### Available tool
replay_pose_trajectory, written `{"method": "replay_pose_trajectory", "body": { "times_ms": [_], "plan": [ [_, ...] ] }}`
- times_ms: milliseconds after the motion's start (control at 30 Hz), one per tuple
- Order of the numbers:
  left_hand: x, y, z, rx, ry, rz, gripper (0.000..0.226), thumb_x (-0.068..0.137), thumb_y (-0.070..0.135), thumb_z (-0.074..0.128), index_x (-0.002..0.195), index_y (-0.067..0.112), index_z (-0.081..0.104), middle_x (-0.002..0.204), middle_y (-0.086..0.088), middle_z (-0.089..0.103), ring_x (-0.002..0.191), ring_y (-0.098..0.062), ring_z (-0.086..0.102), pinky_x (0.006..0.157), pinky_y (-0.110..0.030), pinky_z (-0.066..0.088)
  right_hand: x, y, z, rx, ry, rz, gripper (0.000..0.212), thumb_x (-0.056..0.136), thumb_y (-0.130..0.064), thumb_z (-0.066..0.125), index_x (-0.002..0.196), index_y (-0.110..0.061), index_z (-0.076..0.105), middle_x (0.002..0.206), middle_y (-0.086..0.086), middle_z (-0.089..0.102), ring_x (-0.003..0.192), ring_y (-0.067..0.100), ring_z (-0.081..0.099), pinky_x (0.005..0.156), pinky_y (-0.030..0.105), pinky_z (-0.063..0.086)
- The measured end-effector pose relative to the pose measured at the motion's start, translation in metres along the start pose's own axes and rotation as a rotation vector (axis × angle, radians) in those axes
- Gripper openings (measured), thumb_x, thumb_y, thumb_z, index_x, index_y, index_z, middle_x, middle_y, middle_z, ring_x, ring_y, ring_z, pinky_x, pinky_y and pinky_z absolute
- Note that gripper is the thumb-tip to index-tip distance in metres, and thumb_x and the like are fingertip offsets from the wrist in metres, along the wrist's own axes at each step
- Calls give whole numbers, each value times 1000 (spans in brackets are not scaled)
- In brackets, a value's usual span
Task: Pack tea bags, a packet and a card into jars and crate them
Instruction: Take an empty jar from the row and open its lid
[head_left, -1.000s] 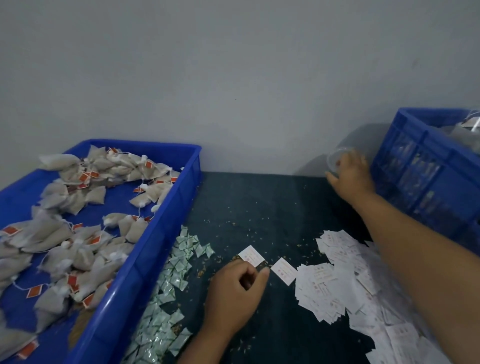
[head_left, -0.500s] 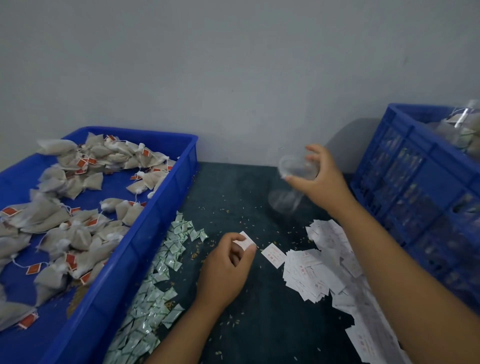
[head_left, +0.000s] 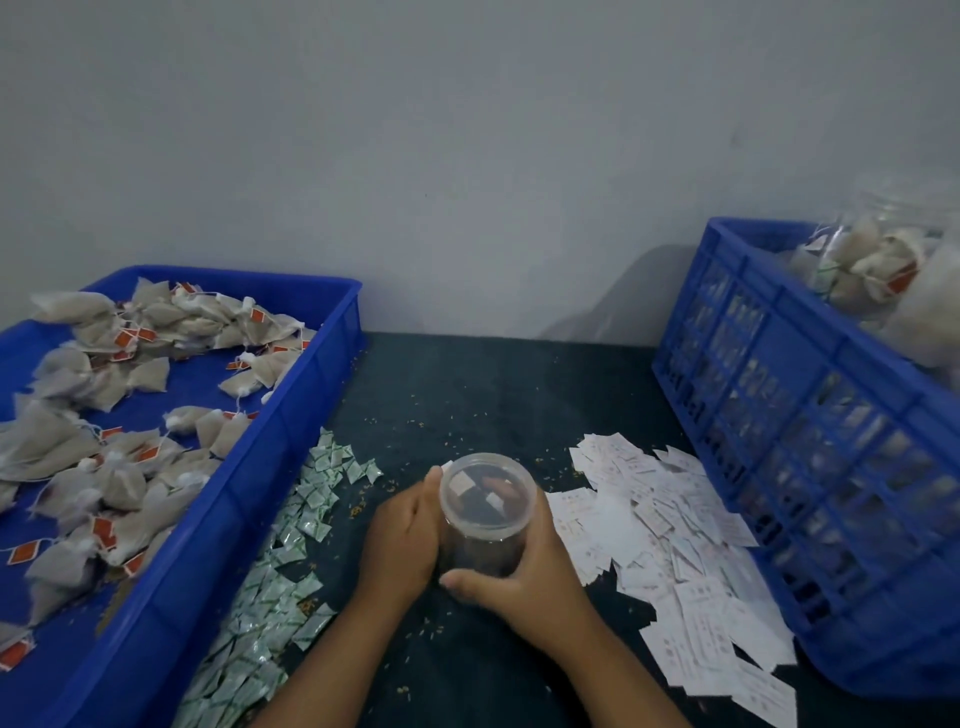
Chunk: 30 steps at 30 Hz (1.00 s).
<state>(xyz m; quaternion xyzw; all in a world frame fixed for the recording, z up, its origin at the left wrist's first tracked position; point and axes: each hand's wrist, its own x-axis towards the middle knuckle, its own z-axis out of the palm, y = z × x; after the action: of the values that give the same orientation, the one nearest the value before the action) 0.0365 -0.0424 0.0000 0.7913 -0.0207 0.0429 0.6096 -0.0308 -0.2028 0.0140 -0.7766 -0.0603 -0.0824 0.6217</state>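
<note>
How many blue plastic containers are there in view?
2. A shallow tray holding tea bags stands at the left; a tall slatted crate holding filled jars stands at the right. The frame cuts both, so others may be hidden.

jar (head_left: 487, 512) carried to centre, left hand (head_left: 402, 540) seemingly cupping it

Head-worn view looks forward and down, close over the table (head_left: 467, 395), toward the wall (head_left: 467, 156); edges perhaps warped.
</note>
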Motion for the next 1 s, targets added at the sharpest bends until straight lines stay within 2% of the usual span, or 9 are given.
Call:
{"method": "replay_pose_trajectory", "body": {
  "times_ms": [200,300,400,467,533,633,700,867,1000],
  "plan": [
    [-7,30,-3,-79,126,82,17,104,38,57,94,36,71,92,11,75,83,-5,70,77,-41,56,-2,7,-10,38,68,-51,89,67,-39,103,142,-52,56,144,-14,67,137,12,63,112,38,55],
    [-13,70,-22,-165,92,227,22,92,53,58,110,44,67,114,16,71,106,-5,68,91,-41,58,-3,4,-12,55,64,-82,94,70,-33,101,148,-53,50,147,-16,63,138,11,61,104,27,57],
    [-24,108,-41,276,-313,532,60,83,64,72,139,52,53,151,23,48,142,-2,44,106,-24,41,-3,7,-11,54,5,-133,94,80,-24,98,157,-33,46,147,-2,65,135,23,66,103,31,59],
    [-30,121,-43,588,-458,644,71,79,72,73,142,55,47,149,33,41,141,7,37,103,-14,34,-4,11,-10,25,-27,-119,93,79,-22,97,156,-31,45,144,-2,66,131,24,69,101,38,62],
    [-40,123,-36,684,-454,656,60,81,69,69,137,52,52,132,34,48,125,7,46,98,-12,39,-4,14,-7,-30,-25,-78,84,77,-22,95,147,-36,51,138,-7,68,126,19,71,99,39,63],
    [-57,116,-21,730,-309,624,53,84,71,59,131,47,54,127,29,47,116,5,47,95,-17,45,-2,15,-4,-91,-3,-21,60,81,-35,89,134,-30,62,127,-9,71,118,18,73,96,47,62],
    [-65,109,-13,754,-213,587,51,86,72,56,129,45,54,127,26,48,114,4,47,90,-19,47,-3,13,-5,-187,24,-65,55,84,-44,85,133,-34,62,126,-16,69,115,11,71,93,37,61],
    [-68,106,-8,819,-5,290,53,88,79,25,125,46,46,116,17,59,101,-10,63,81,-33,53,-7,4,-1,-459,160,-254,68,70,-57,82,132,-39,60,127,-27,65,116,-11,58,95,3,40],
    [-51,114,-16,768,-111,-63,63,87,84,21,115,34,48,114,-1,70,97,-24,64,82,-39,47,-4,4,4,-581,277,-430,79,67,-61,84,135,-24,64,130,-14,65,119,6,61,101,5,37]
  ]
}}
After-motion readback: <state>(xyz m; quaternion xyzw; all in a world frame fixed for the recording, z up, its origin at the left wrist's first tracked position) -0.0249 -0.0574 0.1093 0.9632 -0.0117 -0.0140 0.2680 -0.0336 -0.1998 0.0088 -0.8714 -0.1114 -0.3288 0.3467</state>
